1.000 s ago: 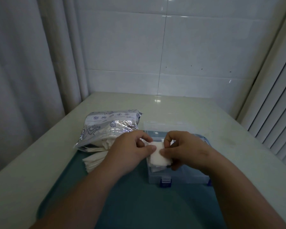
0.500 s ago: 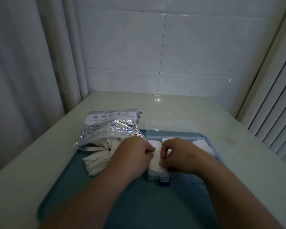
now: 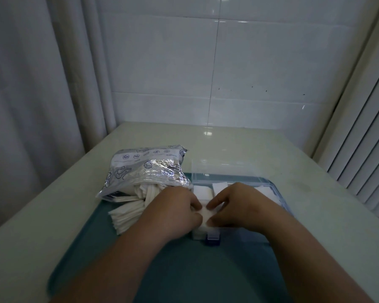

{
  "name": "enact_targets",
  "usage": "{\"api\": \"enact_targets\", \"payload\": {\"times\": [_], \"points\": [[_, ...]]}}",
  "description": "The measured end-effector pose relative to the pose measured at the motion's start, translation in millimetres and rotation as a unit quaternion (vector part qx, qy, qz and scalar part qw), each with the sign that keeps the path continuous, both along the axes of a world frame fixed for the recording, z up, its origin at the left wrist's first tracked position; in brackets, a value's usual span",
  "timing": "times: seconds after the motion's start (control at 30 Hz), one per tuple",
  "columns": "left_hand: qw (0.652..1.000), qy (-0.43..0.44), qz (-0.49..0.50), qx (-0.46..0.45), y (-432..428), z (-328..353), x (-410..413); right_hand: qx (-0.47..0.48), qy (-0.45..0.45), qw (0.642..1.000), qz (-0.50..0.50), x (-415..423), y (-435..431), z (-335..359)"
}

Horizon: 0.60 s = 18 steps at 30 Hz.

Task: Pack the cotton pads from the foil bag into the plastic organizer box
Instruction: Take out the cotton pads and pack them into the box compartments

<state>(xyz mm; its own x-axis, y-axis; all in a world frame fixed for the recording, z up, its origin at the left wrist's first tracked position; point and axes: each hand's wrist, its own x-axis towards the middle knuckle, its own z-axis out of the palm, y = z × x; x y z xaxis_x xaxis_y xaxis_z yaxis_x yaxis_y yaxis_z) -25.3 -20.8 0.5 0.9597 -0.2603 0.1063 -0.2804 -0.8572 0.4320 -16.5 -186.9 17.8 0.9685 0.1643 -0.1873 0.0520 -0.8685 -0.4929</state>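
With our left hand (image 3: 175, 211) and right hand (image 3: 234, 206) both pinching the pads (image 3: 205, 217) in the near-left slot of the box (image 3: 241, 236), we'd keep them squared and push down evenly so no corners fold, imo.

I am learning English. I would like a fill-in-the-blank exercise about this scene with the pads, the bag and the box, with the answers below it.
1. The foil bag lies to the ____ of the box.
2. The lid of the box is ____.
3. The left hand and the right hand hold a stack of pads inside the ____.
4. The clip at the front of the box is ____.

Missing words: left; open; box; blue.
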Motion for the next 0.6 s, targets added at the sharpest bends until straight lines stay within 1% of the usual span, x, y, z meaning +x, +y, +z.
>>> {"api": "enact_targets", "payload": {"times": [0.23,0.3,0.4,0.5,0.6], "points": [[1.0,0.002,0.008,-0.011,-2.0,0.3,1.0,-0.016,-0.004,1.0,0.006,0.5,5.6,-1.8],[1.0,0.001,0.004,-0.006,-2.4,0.8,2.5,-0.017,-0.021,1.0,0.001,0.1,6.5,-1.4],[0.999,0.02,-0.002,-0.026,-0.5,3.5,3.0,-0.017,-0.043,0.999,-0.003,-0.8,6.3,-0.3],[0.997,0.058,-0.01,-0.044,3.4,8.4,3.8,-0.02,-0.027,0.999,0.014,0.4,4.4,0.5],[0.997,0.069,-0.01,-0.044,4.3,11.0,5.2,-0.028,-0.007,0.999,0.024,0.4,3.2,1.3]]}}
